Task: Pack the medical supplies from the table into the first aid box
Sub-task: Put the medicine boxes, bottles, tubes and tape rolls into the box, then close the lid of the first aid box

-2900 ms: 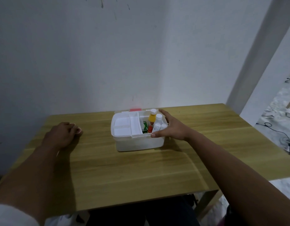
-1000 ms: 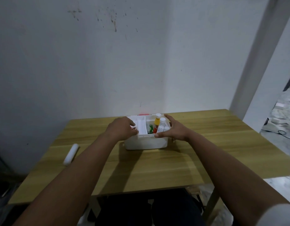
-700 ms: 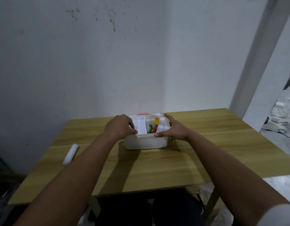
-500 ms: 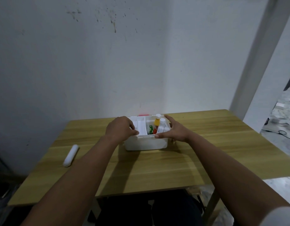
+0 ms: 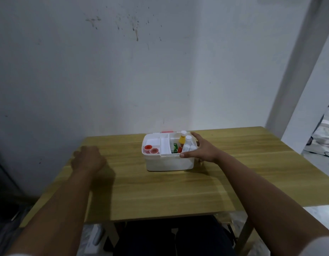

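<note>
Wooden table spans the frame as your left hand, blurred, hovers over its left side; whether the fingers curl or hold anything, you cannot tell. At centre sits the white first aid box, open-topped, two red tape rolls in its left tray compartment, a yellow bottle and white bottles upright at right. Your right hand grips the box's right end, thumb on the front rim.
</note>
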{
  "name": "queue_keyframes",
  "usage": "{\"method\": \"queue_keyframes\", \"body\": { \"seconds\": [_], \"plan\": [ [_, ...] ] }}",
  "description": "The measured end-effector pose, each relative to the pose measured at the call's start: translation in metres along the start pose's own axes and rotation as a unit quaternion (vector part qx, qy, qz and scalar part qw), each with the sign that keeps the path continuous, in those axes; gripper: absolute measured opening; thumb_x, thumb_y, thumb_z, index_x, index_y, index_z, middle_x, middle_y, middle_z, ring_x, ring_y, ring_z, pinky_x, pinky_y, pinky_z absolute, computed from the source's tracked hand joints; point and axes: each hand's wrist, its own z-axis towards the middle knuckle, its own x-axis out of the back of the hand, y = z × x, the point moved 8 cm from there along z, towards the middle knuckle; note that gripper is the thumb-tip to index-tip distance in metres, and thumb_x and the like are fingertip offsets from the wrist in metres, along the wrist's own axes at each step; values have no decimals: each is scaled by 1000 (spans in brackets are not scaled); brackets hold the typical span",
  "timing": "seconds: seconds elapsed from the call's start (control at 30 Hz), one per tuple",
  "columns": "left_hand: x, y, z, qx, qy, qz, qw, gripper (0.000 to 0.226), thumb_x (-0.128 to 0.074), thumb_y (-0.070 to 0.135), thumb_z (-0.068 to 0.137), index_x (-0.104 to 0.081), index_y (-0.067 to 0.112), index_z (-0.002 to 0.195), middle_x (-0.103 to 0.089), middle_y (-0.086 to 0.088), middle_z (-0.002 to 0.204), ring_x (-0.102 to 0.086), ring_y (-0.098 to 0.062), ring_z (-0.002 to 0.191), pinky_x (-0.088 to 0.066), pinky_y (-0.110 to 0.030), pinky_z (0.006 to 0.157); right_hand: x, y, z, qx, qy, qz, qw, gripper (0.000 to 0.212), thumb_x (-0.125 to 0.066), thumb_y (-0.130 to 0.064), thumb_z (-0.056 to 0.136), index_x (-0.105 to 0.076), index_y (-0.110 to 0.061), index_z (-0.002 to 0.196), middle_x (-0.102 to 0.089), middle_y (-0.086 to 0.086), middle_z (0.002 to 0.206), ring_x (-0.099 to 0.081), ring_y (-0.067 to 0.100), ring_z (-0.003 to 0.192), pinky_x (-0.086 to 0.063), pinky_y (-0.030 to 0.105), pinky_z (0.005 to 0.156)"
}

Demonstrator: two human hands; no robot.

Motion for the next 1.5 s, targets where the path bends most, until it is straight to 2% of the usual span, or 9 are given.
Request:
{"method": "queue_keyframes", "body": {
  "seconds": [0.1, 0.3, 0.47, 0.6, 0.77, 1.03, 1.27, 1.37, 1.5],
  "plan": [
    [-33, -48, 17, 37, -74, 14, 996, 51, -66, 47, 91, -64, 11, 128, -57, -19, 137, -56, -38, 119, -51, -43, 94, 0, 0, -2, -5, 11, 2, 1000, 148, -96, -65, 42, -16, -32, 162, -53, -1, 144, -57, 25, 127, -58, 44, 96],
    [-49, -49, 23, -6, -99, -18, 995, 54, -49, 52, 104, -65, 10, 75, -68, -13, 89, -62, -29, 82, -47, -33, 76, 0, 0, -3, -8, 8, -2, 1000, 150, -96, -67, 40, -16, -32, 163, -54, -1, 143, -58, 24, 127, -55, 47, 102],
    [-7, 16, 17, -29, -57, -240, 969, 37, -84, 28, 84, -74, 6, 112, -74, -22, 110, -73, -35, 91, -62, -44, 80, 0, -5, -7, -9, 6, -14, 1000, 147, -94, -66, 45, -15, -32, 163, -52, 2, 147, -57, 26, 125, -58, 44, 95],
    [29, 104, -2, -81, -95, -365, 923, 44, -84, 15, 86, -70, 6, 127, -72, -18, 115, -75, -33, 90, -65, -43, 73, 1, -3, -7, -8, 11, -13, 1000, 142, -95, -60, 51, -14, -32, 163, -51, 3, 150, -56, 25, 125, -56, 49, 101],
    [34, 199, -45, -197, -141, -283, 928, 24, -84, 23, 88, -72, 6, 100, -73, -7, 88, -76, -25, 82, -64, -42, 82, 4, -1, -8, -12, 18, -20, 1000, 142, -95, -63, 51, -13, -34, 163, -49, 4, 152, -56, 25, 128, -59, 44, 93],
    [6, 229, -48, -253, -65, -109, 959, 46, -88, 49, 78, -69, 11, 96, -73, -6, 91, -70, -24, 83, -61, -39, 78, 8, 5, -4, -10, 23, -10, 1000, 146, -94, -69, 42, -18, -36, 161, -47, 7, 153, -52, 27, 133, -60, 46, 93],
    [11, 219, -16, -250, -22, -150, 956, 44, -61, 51, 97, -79, 13, 84, -74, -3, 75, -68, -18, 66, -59, -33, 71, 22, 8, 6, -25, 70, 86, 993, 97, -71, -67, 76, -34, -29, 157, -60, 6, 130, -66, 15, 100, -60, 40, 78],
    [14, 201, 7, -198, 24, -197, 960, 38, -58, 43, 99, -78, 12, 99, -76, -3, 93, -69, -20, 81, -57, -35, 78, 28, 17, 15, -72, 109, 148, 980, 82, -57, -77, 84, -48, -27, 148, -65, 5, 131, -66, 25, 108, -57, 50, 92],
    [-21, 183, 35, -106, -72, -238, 963, 49, -55, 53, 102, -69, 10, 121, -71, -9, 122, -61, -21, 87, -49, -35, 76, 27, 27, 35, -132, 117, 200, 964, 61, -50, -64, 98, -59, -19, 137, -68, 14, 120, -68, 30, 97, -60, 50, 75]
  ]
}}
